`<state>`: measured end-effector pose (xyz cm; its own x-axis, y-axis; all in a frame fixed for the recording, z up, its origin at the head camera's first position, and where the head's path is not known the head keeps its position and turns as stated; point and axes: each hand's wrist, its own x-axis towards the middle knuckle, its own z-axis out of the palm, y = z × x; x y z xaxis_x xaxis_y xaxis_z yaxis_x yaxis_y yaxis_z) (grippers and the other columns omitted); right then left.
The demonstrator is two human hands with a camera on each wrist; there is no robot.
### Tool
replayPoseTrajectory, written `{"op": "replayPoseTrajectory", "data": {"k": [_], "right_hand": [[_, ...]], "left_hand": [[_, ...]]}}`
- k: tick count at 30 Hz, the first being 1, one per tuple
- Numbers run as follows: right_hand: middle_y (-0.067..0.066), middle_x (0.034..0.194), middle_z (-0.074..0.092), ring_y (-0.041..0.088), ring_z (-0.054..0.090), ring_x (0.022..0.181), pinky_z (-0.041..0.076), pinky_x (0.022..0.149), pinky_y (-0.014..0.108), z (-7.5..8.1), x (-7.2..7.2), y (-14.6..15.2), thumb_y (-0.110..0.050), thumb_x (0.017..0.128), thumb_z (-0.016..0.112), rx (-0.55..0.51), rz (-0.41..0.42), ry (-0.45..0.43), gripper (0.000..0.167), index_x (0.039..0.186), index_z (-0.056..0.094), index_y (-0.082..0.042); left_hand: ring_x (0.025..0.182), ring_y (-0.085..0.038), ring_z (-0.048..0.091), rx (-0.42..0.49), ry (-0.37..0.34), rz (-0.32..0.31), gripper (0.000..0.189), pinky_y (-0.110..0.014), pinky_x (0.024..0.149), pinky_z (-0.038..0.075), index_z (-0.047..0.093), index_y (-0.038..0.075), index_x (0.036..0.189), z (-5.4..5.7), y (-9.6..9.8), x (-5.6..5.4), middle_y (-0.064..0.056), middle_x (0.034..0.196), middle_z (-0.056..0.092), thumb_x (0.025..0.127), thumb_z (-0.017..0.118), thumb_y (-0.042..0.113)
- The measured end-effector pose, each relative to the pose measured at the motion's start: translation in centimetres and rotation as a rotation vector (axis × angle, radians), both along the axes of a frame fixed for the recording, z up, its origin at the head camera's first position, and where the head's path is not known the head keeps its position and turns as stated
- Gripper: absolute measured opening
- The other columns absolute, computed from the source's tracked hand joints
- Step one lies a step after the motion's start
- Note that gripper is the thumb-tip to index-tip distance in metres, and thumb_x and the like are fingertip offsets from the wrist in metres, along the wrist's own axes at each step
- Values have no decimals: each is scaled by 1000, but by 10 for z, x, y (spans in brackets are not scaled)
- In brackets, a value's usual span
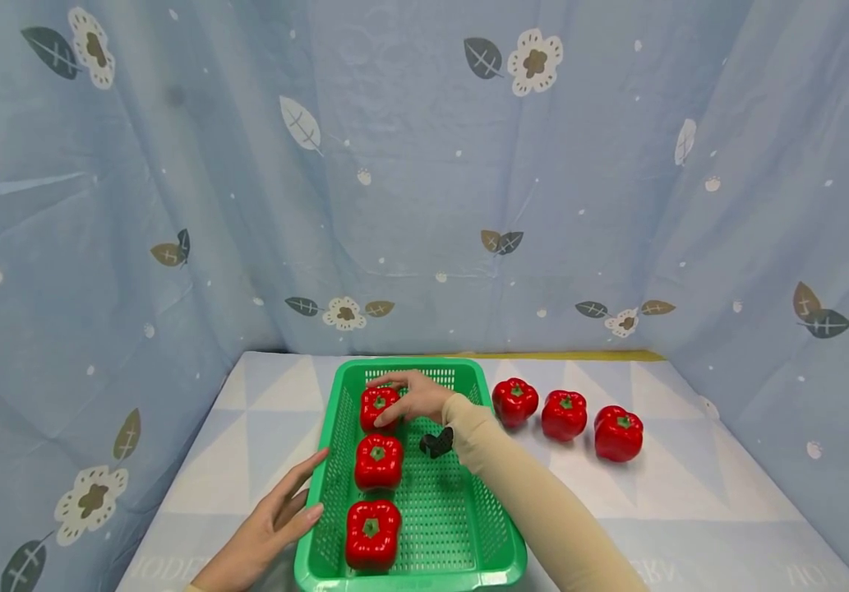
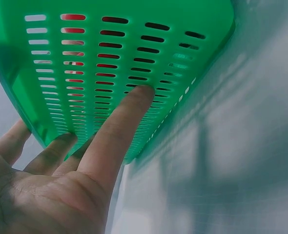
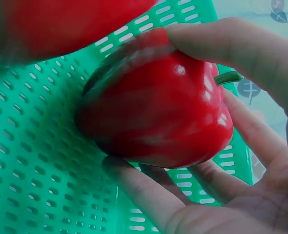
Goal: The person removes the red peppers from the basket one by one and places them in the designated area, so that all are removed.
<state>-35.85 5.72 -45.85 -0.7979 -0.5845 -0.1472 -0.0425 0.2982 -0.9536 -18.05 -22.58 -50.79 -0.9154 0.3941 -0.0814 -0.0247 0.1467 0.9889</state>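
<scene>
Red bell pepper [image 1: 376, 404] sits at 11 o'clock in the green plastic basket [image 1: 435, 514], inside the right hand [image 1: 418, 396]. The thumb and fingers bend round its sides, maybe because it is round and shiny and could slip. Its green stem [image 3: 228, 78] sticks out past the thumb. I cannot tell if its bottom touches the basket floor.

The middle pepper [image 1: 378, 462] is at 10 o'clock and the near pepper [image 1: 372, 534] is at 7 o'clock, both with stems up. That way they probably stand well on their bumpy bottoms. All three make a row by the long wall on the 9 o'clock side.

The left hand [image 1: 272, 518] is outside that wall, between 8 and 9 o'clock. Its fingers are spread apart and touch the basket, likely to keep it from sliding.

Past the basket, toward 2 and 3 o'clock, a first loose pepper [image 1: 515, 403], a second loose pepper [image 1: 564, 415] and a third loose pepper [image 1: 619, 433] sit on the surface [image 1: 690, 485].
</scene>
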Motion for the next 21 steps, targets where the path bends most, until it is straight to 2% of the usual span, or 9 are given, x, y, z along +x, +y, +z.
{"op": "replayPoseTrajectory", "data": {"k": [4,10,14,21], "right_hand": [[13,144,57,23,63,112,59,98,61,-1,0,0,0,88,88,7,-22,21,69,153,65,-8],[11,134,63,20,65,104,57,98,65,2,0,1,-2,89,88,1,-18,25,68,153,65,-9],[12,136,62,19,67,102,57,99,67,7,1,3,-1,91,87,-20,-8,23,68,154,63,-7],[14,140,60,21,70,106,60,100,62,23,2,11,-3,91,87,-44,-15,31,68,155,62,-6]], "left_hand": [[158,-65,14,-8,17,16,63,-77,122,30,29,31,174,-2,0,0,-14,181,13,118,55,24],[159,-63,14,-13,28,14,64,-76,122,29,28,30,174,-2,-1,1,-13,181,13,117,56,23],[159,-63,13,-15,20,12,64,-75,123,30,28,31,174,0,-1,1,-14,181,13,117,56,24],[158,-63,14,-13,15,13,64,-75,122,31,28,30,174,0,0,0,-14,181,13,117,56,24]]}}
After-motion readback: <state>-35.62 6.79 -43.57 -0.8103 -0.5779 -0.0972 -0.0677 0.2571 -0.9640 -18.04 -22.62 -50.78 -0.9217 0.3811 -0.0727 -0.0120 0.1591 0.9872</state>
